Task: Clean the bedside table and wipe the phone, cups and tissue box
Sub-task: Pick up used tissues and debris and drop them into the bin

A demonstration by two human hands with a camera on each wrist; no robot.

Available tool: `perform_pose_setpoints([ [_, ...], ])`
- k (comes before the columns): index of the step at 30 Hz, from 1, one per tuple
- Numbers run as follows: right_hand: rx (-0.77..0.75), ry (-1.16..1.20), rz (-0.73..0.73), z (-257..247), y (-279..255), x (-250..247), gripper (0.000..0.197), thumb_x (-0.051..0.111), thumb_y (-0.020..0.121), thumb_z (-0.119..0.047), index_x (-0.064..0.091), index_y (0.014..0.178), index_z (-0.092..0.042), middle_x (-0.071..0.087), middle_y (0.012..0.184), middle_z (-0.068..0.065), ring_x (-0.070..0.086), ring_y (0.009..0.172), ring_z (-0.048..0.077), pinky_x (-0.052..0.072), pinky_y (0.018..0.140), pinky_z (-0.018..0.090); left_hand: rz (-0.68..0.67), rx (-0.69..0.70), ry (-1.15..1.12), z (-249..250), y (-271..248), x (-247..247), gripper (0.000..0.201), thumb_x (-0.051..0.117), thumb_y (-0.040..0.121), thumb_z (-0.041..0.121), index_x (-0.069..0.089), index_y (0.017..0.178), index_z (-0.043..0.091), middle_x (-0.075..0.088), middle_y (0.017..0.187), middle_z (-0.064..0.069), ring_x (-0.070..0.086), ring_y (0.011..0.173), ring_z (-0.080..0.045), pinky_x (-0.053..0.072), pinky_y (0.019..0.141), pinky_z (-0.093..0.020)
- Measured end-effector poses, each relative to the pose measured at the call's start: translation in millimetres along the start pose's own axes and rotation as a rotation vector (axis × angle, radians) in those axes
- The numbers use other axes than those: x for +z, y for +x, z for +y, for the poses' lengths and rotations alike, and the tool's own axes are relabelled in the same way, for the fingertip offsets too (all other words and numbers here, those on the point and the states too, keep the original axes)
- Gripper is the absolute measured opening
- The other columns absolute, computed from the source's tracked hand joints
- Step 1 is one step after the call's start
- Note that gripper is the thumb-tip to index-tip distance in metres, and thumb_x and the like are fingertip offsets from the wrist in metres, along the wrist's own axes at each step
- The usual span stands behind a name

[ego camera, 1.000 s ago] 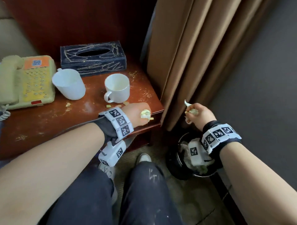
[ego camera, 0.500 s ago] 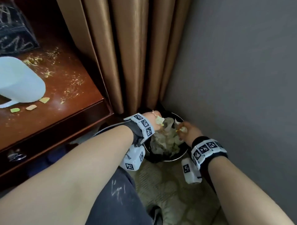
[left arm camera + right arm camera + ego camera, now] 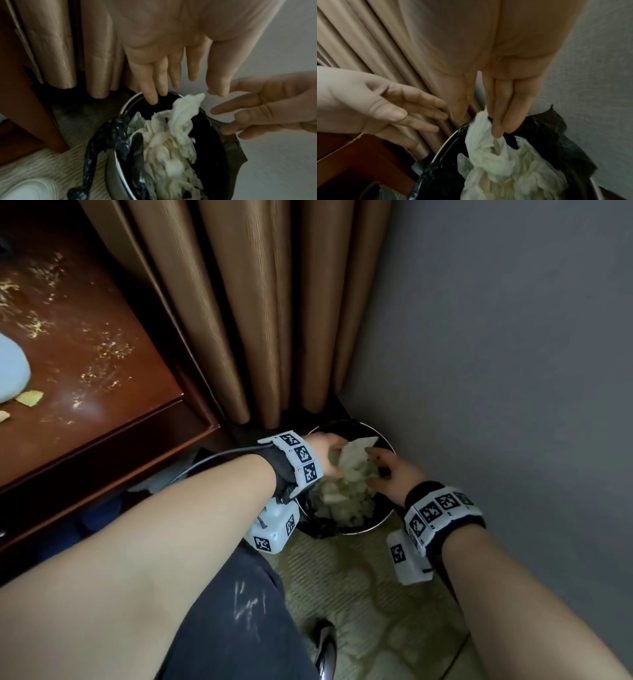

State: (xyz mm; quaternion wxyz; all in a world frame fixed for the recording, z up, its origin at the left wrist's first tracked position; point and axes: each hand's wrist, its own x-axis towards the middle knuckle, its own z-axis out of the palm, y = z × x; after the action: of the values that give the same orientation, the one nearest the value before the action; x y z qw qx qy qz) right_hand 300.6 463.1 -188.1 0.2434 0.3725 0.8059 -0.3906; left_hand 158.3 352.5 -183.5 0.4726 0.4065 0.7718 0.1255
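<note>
The brown wooden bedside table (image 3: 102, 392) sits at the left in the head view, with small yellow crumbs (image 3: 102, 350) sprinkled over its shiny top. Behind its far corner hang long tan curtains (image 3: 260, 302), and a plain grey wall (image 3: 496, 354) fills the right side.

On the patterned floor between the table and the wall stands a round bin with a black plastic bag liner (image 3: 320, 527). It is full of crumpled white tissues (image 3: 346, 494).

At the left edge of the table you can see part of a white cup (image 3: 10, 371). Two small pale scraps (image 3: 30, 398) lie on the table just beside the cup.

Both arms reach down over the bin. Each wrist wears a band with black and white square marks.

The left hand (image 3: 171, 54) is over the bin's far rim. Its fingers (image 3: 149, 92) are straight and spread, and it holds nothing.

The right hand (image 3: 501, 88) is over the bin near the wall. Its fingers (image 3: 498, 121) point down, straight and close together. The fingertips touch the top of a white tissue (image 3: 481, 129) that sticks up from the pile. I cannot tell if they pinch it.
</note>
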Motion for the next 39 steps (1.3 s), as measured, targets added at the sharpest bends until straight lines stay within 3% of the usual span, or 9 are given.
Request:
perform_pose_setpoints([
  [2,-0.008,-0.043,-0.003,-0.7,-2.7,1.6,0.051,0.057,0.089,-0.021,0.04,0.137,-0.025,0.053,0.132,0.008,0.051,0.119,0.026,0.041,0.098,0.029,0.053,0.003,0.01,-3.5,-7.3,-6.9,0.069,0.069,0.081,0.03,0.037,0.141,0.021,0.046,0.14,-0.007,0.046,0.126,-0.021,0.035,0.099,-0.021],
  [4,-0.009,-0.051,-0.004,-5.1,-7.2,1.4,0.044,0.054,0.091,-0.022,0.044,0.134,-0.023,0.054,0.13,0.008,0.051,0.118,0.025,0.041,0.096,0.028,0.102,0.014,0.034,-6.8,-18.4,-15.8,0.068,0.067,0.082,0.033,0.035,0.142,0.025,0.04,0.144,-0.007,0.042,0.129,-0.021,0.035,0.104,-0.025],
  [13,-0.207,-0.099,0.193,-74.4,-48.0,-11.3,0.041,0.055,0.09,-0.019,0.049,0.13,-0.016,0.054,0.13,0.009,0.055,0.113,0.023,0.041,0.097,0.028,0.332,0.076,0.07,-11.2,-111.8,-62.4,0.058,0.058,0.089,0.03,0.034,0.142,0.023,0.032,0.148,-0.003,0.039,0.132,-0.016,0.03,0.104,-0.021],
  [18,-0.406,-0.234,0.241,-145.1,-75.4,3.7,0.041,0.055,0.09,-0.017,0.049,0.131,-0.016,0.047,0.132,0.01,0.05,0.12,0.023,0.035,0.102,0.025,0.451,0.088,0.087,-35.0,-184.7,-73.4,0.054,0.058,0.09,0.027,0.038,0.14,0.021,0.037,0.145,-0.001,0.039,0.132,-0.017,0.032,0.11,-0.029],
  [21,-0.535,-0.314,0.227,-195.9,-83.8,26.9,0.043,0.055,0.089,-0.015,0.048,0.132,-0.016,0.046,0.134,0.01,0.045,0.125,0.023,0.031,0.105,0.024,0.522,0.066,0.135,-64.9,-229.1,-82.2,0.052,0.057,0.09,0.026,0.04,0.139,0.019,0.036,0.146,-0.001,0.035,0.134,-0.015,0.025,0.11,-0.025],
  [26,-0.695,-0.423,0.167,-276.9,-85.0,74.8,0.045,0.055,0.089,-0.017,0.046,0.134,-0.019,0.043,0.139,0.008,0.044,0.127,0.023,0.027,0.109,0.025,0.641,-0.072,0.056,-137.0,-295.6,-94.8,0.047,0.059,0.088,0.023,0.047,0.133,0.019,0.039,0.143,-0.002,0.039,0.132,-0.018,0.028,0.109,-0.028],
  [30,-0.736,-0.549,0.137,-327.7,-76.3,107.7,0.049,0.054,0.09,-0.02,0.041,0.137,-0.021,0.039,0.143,0.005,0.039,0.13,0.025,0.029,0.11,0.031,0.718,-0.257,0.04,-196.1,-333.6,-100.0,0.045,0.057,0.09,0.024,0.046,0.133,0.019,0.036,0.145,-0.003,0.033,0.135,-0.02,0.023,0.111,-0.028],
  [35,-0.717,-0.625,0.168,-360.4,-64.9,140.3,0.052,0.052,0.091,-0.024,0.035,0.14,-0.023,0.036,0.144,0.004,0.04,0.128,0.028,0.036,0.105,0.037,0.715,-0.484,0.082,-257.5,-357.5,-107.2,0.055,0.054,0.091,0.027,0.034,0.142,0.023,0.022,0.154,-0.002,0.02,0.141,-0.026,0.017,0.115,-0.035],
  [39,-0.69,-0.719,0.252,-364.9,-61.2,154.5,0.052,0.049,0.092,-0.027,0.033,0.141,-0.022,0.034,0.141,0.006,0.036,0.127,0.028,0.037,0.103,0.036,0.664,-0.56,0.135,-288.2,-360.0,-117.3,0.064,0.052,0.092,0.026,0.021,0.148,0.02,0.01,0.158,-0.001,0.013,0.145,-0.024,0.018,0.118,-0.036],
])
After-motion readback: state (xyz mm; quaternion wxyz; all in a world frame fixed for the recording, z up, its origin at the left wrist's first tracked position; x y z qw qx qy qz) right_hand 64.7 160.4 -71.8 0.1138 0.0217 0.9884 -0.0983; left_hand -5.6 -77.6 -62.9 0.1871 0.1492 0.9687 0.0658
